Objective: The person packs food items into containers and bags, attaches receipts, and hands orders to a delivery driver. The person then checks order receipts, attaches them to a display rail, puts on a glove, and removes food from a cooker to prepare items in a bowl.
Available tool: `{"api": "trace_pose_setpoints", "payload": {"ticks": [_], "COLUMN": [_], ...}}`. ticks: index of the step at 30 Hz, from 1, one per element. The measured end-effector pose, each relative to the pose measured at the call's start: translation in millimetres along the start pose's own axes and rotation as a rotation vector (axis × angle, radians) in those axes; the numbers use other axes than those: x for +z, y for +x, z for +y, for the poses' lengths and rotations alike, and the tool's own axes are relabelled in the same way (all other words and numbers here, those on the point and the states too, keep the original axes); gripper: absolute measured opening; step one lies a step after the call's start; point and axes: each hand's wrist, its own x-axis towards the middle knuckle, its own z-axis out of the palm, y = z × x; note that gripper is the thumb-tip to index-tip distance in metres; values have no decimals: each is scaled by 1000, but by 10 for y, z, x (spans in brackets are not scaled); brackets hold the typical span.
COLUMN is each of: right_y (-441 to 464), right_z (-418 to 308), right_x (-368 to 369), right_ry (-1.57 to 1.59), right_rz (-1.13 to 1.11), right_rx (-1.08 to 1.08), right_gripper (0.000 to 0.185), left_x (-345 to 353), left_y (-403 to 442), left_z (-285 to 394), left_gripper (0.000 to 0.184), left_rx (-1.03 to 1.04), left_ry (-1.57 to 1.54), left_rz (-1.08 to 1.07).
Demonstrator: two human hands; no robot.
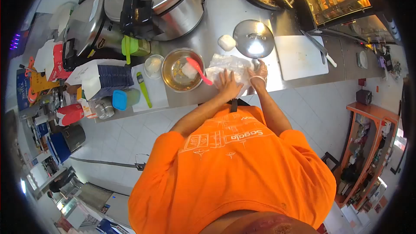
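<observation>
Clear crumpled plastic point(223, 66) lies on the steel counter near its front edge. My left hand point(230, 86) rests on it with the fingers spread. At the plastic's right side is my right hand point(258, 76), which seems to wear a clear plastic glove; what its fingers hold, if anything, is too small to tell. Left of the plastic stands a steel bowl point(168, 74) with yellowish bits inside and a pink spoon point(200, 72) leaning over its rim. A white round lump point(226, 43) and a steel lid point(253, 39) lie just beyond the plastic.
A white cutting board point(301, 58) with a knife point(320, 48) is at the right. Large steel cookers point(182, 15) stand at the back left. Nearer are a green spatula point(144, 89), a blue-lidded container point(125, 99) and stacked boxes point(113, 78). A dark pan point(266, 3) sits at the back.
</observation>
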Motion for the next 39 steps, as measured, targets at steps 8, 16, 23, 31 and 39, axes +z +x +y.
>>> {"api": "trace_pose_setpoints", "payload": {"ticks": [8, 16, 23, 31, 39], "right_y": [960, 1291, 803, 1712, 1698], "right_z": [-1235, -1249, -682, -1058, -1240], "right_x": [203, 227, 781, 1159, 664], "right_ry": [-441, -287, 306, 246, 618], "right_rz": [-369, -468, -501, -243, -364], "right_rx": [-413, -303, -158, -346, -114], "right_gripper": [71, 72, 65, 65, 65], "left_x": [139, 60, 21, -894, -965], "left_y": [197, 147, 571, 1361, 1728], "left_z": [-249, -365, -307, -182, -458], "left_gripper": [65, 83, 106, 138, 99], "left_rx": [124, 34, -73, -497, -366], "left_ry": [205, 106, 99, 141, 73], "left_rz": [178, 425, 324, 89, 318]}}
